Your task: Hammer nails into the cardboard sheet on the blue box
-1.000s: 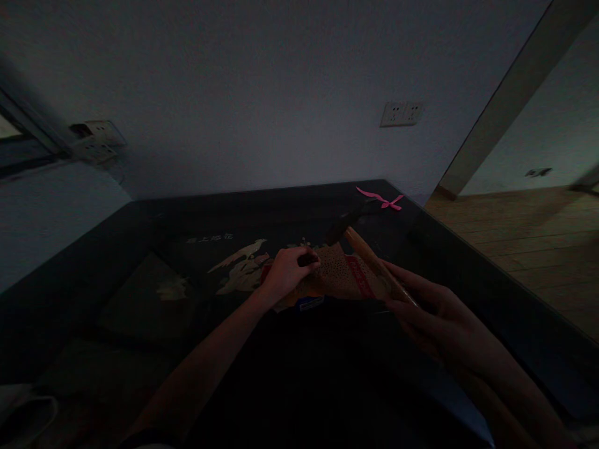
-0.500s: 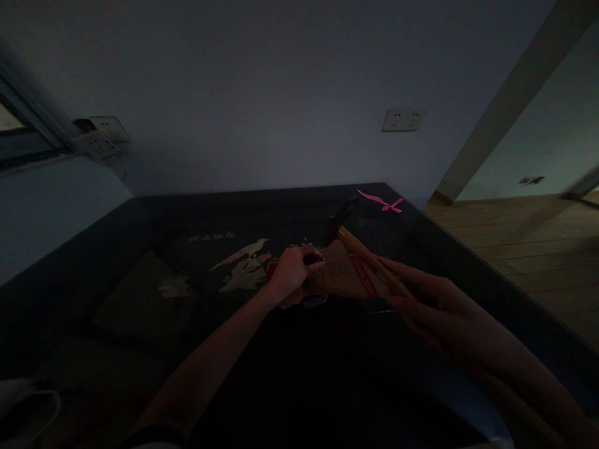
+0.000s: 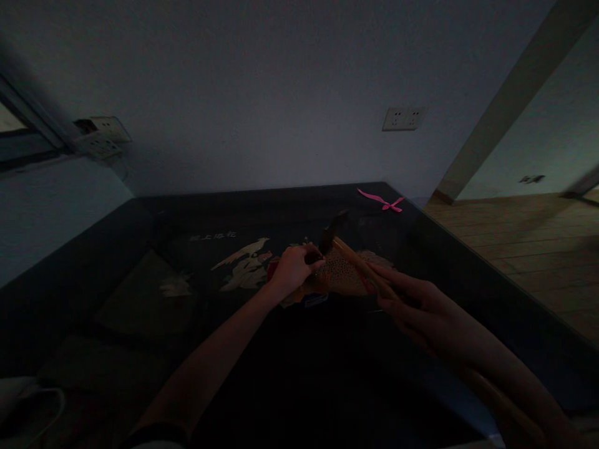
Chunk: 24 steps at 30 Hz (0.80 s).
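My right hand (image 3: pixel 425 305) grips the wooden handle of a hammer (image 3: pixel 358 259); the handle runs back along my forearm. The dark hammer head (image 3: pixel 330 236) is close to the fingertips of my left hand (image 3: pixel 299 265). My left thumb and forefinger are pinched together over a tan, dark-dotted flat piece (image 3: pixel 341 274). What they hold, if anything, is too small and dark to make out. Red, orange and blue printed parts (image 3: pixel 316 300) show beside and below the left hand. The hammer and right hand partly cover the dotted piece.
The dark tabletop (image 3: pixel 262 209) carries a pale bird-and-flower picture (image 3: pixel 246 268). A pink ribbon (image 3: pixel 386 204) lies near the back right corner. Wall sockets (image 3: pixel 402 118) are behind, with a power strip (image 3: pixel 100 143) at left. A pale object (image 3: pixel 19 399) stands lower left.
The hammer has come down and left, its head now nearer my left fingertips. My right hand has shifted slightly left with it. My left hand has stayed nearly in place.
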Each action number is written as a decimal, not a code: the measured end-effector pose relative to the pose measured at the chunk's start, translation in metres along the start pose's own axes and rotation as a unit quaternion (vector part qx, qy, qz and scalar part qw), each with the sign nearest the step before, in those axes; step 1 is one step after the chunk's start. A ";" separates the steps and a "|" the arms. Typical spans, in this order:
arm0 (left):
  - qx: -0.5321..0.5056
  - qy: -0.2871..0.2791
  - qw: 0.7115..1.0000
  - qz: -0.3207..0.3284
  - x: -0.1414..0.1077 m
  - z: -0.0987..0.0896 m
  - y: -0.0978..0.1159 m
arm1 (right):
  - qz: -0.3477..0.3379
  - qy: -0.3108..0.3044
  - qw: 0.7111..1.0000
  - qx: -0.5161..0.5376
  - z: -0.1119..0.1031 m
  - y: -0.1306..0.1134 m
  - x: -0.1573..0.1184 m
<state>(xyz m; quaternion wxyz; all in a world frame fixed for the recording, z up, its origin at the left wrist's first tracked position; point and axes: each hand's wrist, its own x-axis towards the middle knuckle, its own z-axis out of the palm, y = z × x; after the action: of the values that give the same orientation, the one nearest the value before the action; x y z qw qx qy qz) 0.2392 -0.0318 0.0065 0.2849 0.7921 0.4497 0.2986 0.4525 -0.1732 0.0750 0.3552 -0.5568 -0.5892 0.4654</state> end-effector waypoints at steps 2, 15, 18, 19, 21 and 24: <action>0.010 -0.005 1.000 -0.006 0.000 -0.001 0.001 | 0.022 -0.023 0.999 -0.027 0.001 0.001 0.001; 0.009 -0.010 1.000 -0.006 -0.001 -0.002 0.003 | 0.046 -0.038 0.998 -0.023 0.002 0.003 0.000; -0.002 -0.008 1.000 -0.002 0.000 -0.002 0.003 | 0.023 -0.023 0.999 -0.021 0.000 0.000 -0.002; -0.006 -0.008 1.000 -0.005 0.000 -0.002 0.004 | 0.021 -0.023 0.999 -0.017 -0.001 0.000 -0.002; -0.007 -0.007 1.000 -0.015 -0.001 -0.002 0.005 | 0.027 -0.031 0.999 -0.012 -0.001 0.002 -0.002; 0.009 -0.013 1.000 -0.012 -0.001 -0.004 0.005 | 0.041 -0.038 0.998 -0.016 0.002 0.007 0.001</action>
<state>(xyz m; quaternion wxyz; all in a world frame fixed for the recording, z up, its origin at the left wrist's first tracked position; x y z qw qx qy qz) 0.2387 -0.0344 0.0126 0.2875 0.7927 0.4583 0.2809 0.4530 -0.1728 0.0675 0.3040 -0.5683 -0.5862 0.4910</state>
